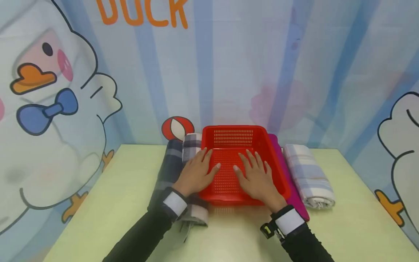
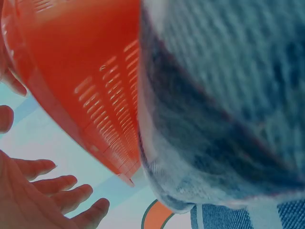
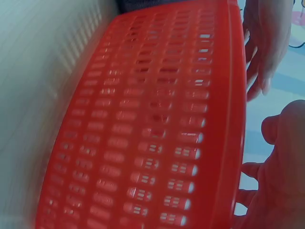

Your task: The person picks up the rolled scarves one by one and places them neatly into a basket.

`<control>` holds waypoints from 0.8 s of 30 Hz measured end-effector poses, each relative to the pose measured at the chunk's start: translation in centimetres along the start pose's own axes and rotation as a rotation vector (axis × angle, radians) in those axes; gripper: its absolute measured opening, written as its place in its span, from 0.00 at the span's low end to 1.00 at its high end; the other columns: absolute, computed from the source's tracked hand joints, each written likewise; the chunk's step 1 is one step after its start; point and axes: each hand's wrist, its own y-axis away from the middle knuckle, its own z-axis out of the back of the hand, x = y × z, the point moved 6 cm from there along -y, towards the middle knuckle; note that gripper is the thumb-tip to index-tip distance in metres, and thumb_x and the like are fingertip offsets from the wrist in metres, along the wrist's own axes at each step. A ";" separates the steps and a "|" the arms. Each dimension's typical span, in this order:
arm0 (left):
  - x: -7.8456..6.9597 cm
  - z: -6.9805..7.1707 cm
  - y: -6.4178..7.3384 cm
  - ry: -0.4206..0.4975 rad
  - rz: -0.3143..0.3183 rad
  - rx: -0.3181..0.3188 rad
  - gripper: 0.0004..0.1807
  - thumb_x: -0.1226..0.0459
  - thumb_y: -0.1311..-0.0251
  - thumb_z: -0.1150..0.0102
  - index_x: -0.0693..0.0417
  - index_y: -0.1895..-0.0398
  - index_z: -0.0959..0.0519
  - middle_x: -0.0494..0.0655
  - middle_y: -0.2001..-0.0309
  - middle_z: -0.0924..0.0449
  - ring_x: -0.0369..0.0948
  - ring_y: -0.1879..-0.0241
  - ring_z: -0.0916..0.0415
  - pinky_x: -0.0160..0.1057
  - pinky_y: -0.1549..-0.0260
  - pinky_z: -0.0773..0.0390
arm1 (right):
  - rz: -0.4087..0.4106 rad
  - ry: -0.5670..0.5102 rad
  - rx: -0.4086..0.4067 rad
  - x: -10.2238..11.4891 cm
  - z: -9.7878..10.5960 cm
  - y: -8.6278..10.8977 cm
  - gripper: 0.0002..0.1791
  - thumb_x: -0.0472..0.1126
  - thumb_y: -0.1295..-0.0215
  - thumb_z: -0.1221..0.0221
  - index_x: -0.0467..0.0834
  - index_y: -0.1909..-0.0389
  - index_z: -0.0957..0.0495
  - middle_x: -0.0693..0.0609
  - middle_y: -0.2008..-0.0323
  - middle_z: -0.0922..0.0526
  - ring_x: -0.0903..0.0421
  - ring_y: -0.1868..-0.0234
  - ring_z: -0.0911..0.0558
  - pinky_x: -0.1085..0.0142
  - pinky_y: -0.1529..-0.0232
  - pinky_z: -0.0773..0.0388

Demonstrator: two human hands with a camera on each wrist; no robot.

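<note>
Wears dark sleeves point(image 1: 140, 233) nearest the camera. Spreads the left hand point(image 1: 196, 174) across the left rim of a red basket point(image 1: 226, 193) and the right hand point(image 1: 258, 181) over its inner right side; grasps nothing with either, but cannot tell about contact with it. Has the basket in front on a pale table point(image 1: 98, 218), between a grey checked cloth point(image 1: 192, 143) and a magenta cloth point(image 1: 297, 198), with a dark striped cloth point(image 1: 168, 165) farther left and a white-and-blue cloth point(image 1: 309, 176) farther right.
</note>
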 end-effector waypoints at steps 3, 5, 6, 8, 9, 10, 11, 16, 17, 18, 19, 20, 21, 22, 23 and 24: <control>-0.3 0.1 -0.1 0.015 -0.014 -0.019 0.40 0.42 0.28 0.57 0.54 0.21 0.47 0.56 0.21 0.48 0.54 0.22 0.48 0.59 0.27 0.42 | -0.001 -0.007 -0.012 0.2 0.0 0.3 0.36 0.58 0.24 0.57 0.45 0.22 0.47 0.40 0.21 0.52 0.35 0.21 0.57 0.30 0.27 0.61; -0.3 0.3 -0.2 0.023 -0.020 -0.031 0.40 0.42 0.28 0.56 0.55 0.22 0.47 0.57 0.22 0.47 0.54 0.23 0.48 0.59 0.28 0.40 | 0.002 -0.001 -0.020 0.5 0.0 0.4 0.36 0.58 0.24 0.57 0.45 0.22 0.46 0.40 0.21 0.51 0.35 0.21 0.56 0.30 0.28 0.59; -0.3 0.3 -0.2 0.026 -0.022 -0.038 0.40 0.43 0.28 0.56 0.55 0.22 0.47 0.57 0.22 0.47 0.55 0.23 0.47 0.60 0.29 0.40 | 0.005 -0.001 -0.023 0.6 0.0 0.5 0.35 0.58 0.24 0.56 0.45 0.22 0.46 0.40 0.21 0.51 0.35 0.21 0.56 0.30 0.28 0.59; -0.1 0.4 0.0 0.037 -0.015 -0.049 0.40 0.43 0.29 0.54 0.55 0.22 0.46 0.57 0.22 0.47 0.55 0.23 0.46 0.60 0.30 0.38 | 0.009 -0.005 -0.020 0.9 -0.1 0.6 0.36 0.58 0.24 0.56 0.46 0.22 0.46 0.40 0.21 0.50 0.36 0.21 0.55 0.30 0.28 0.59; 0.1 0.4 0.0 0.043 -0.009 -0.053 0.40 0.44 0.29 0.54 0.55 0.22 0.46 0.57 0.22 0.46 0.55 0.24 0.45 0.61 0.31 0.36 | 0.012 -0.005 -0.019 1.1 -0.2 0.6 0.36 0.58 0.24 0.56 0.46 0.22 0.46 0.40 0.21 0.50 0.36 0.21 0.54 0.30 0.28 0.58; 0.3 0.4 0.0 0.048 -0.005 -0.063 0.40 0.44 0.29 0.53 0.55 0.22 0.46 0.57 0.22 0.46 0.56 0.24 0.44 0.61 0.32 0.35 | 0.015 -0.006 -0.015 1.2 -0.3 0.5 0.36 0.59 0.24 0.56 0.46 0.22 0.46 0.41 0.21 0.50 0.36 0.21 0.55 0.31 0.27 0.58; 0.6 0.5 0.1 0.055 0.001 -0.071 0.40 0.44 0.29 0.53 0.55 0.22 0.46 0.57 0.22 0.45 0.56 0.25 0.43 0.61 0.33 0.34 | 0.018 -0.007 -0.014 1.3 -0.3 0.4 0.36 0.59 0.24 0.56 0.47 0.22 0.46 0.41 0.21 0.50 0.36 0.21 0.54 0.31 0.27 0.58; 1.6 0.9 -0.1 0.109 0.014 -0.103 0.39 0.44 0.28 0.55 0.56 0.22 0.46 0.59 0.23 0.44 0.58 0.27 0.38 0.62 0.37 0.30 | 0.026 -0.018 -0.033 1.3 -0.4 0.2 0.35 0.59 0.24 0.56 0.47 0.23 0.45 0.41 0.21 0.49 0.37 0.21 0.53 0.31 0.28 0.57; 1.7 1.0 -0.2 0.122 0.017 -0.108 0.39 0.43 0.28 0.56 0.55 0.22 0.46 0.59 0.23 0.44 0.59 0.28 0.38 0.62 0.38 0.29 | 0.030 -0.022 -0.039 1.3 -0.4 0.2 0.35 0.58 0.24 0.56 0.46 0.23 0.44 0.41 0.21 0.48 0.36 0.21 0.52 0.31 0.28 0.56; 1.9 1.0 -0.3 0.131 0.015 -0.115 0.39 0.43 0.28 0.56 0.55 0.22 0.46 0.59 0.23 0.43 0.59 0.28 0.37 0.63 0.38 0.29 | 0.032 -0.023 -0.040 1.3 -0.4 0.2 0.34 0.58 0.24 0.56 0.46 0.23 0.44 0.41 0.21 0.48 0.37 0.21 0.52 0.31 0.28 0.56; 2.0 1.1 -0.3 0.140 0.015 -0.119 0.39 0.43 0.28 0.56 0.55 0.22 0.46 0.58 0.24 0.43 0.59 0.28 0.37 0.63 0.38 0.29 | 0.036 -0.025 -0.039 1.4 -0.4 0.1 0.34 0.57 0.24 0.56 0.46 0.23 0.44 0.41 0.21 0.48 0.37 0.21 0.51 0.31 0.28 0.56; 2.1 1.0 -0.4 0.143 0.017 -0.121 0.39 0.42 0.28 0.57 0.55 0.22 0.46 0.58 0.24 0.43 0.58 0.28 0.37 0.62 0.39 0.29 | 0.039 -0.025 -0.038 1.4 -0.4 0.2 0.34 0.57 0.24 0.55 0.46 0.23 0.44 0.41 0.21 0.48 0.36 0.21 0.51 0.31 0.28 0.55; 2.2 0.9 -0.4 0.149 0.016 -0.122 0.39 0.42 0.28 0.57 0.55 0.22 0.46 0.57 0.24 0.43 0.58 0.28 0.37 0.62 0.39 0.28 | 0.040 -0.029 -0.034 1.4 -0.5 0.1 0.34 0.57 0.24 0.55 0.46 0.23 0.44 0.41 0.21 0.49 0.36 0.21 0.51 0.31 0.28 0.55; 2.2 0.8 -0.4 0.151 0.012 -0.124 0.39 0.42 0.28 0.56 0.55 0.22 0.46 0.58 0.24 0.43 0.58 0.27 0.38 0.62 0.39 0.29 | 0.040 -0.033 -0.031 1.4 -0.5 0.2 0.34 0.56 0.23 0.55 0.46 0.23 0.44 0.41 0.21 0.49 0.36 0.21 0.51 0.31 0.28 0.55; 2.2 0.7 -0.5 0.154 0.010 -0.126 0.39 0.43 0.28 0.56 0.55 0.22 0.46 0.57 0.24 0.43 0.58 0.27 0.38 0.62 0.39 0.29 | 0.039 -0.037 -0.031 1.4 -0.6 0.1 0.34 0.56 0.23 0.55 0.46 0.23 0.44 0.41 0.21 0.49 0.36 0.21 0.51 0.31 0.28 0.54; 2.2 0.5 -0.5 0.154 0.006 -0.130 0.39 0.43 0.28 0.56 0.55 0.22 0.45 0.57 0.24 0.43 0.57 0.27 0.38 0.62 0.39 0.29 | 0.037 -0.042 -0.033 1.4 -0.6 0.1 0.33 0.56 0.23 0.55 0.46 0.23 0.44 0.41 0.21 0.50 0.36 0.21 0.51 0.31 0.28 0.54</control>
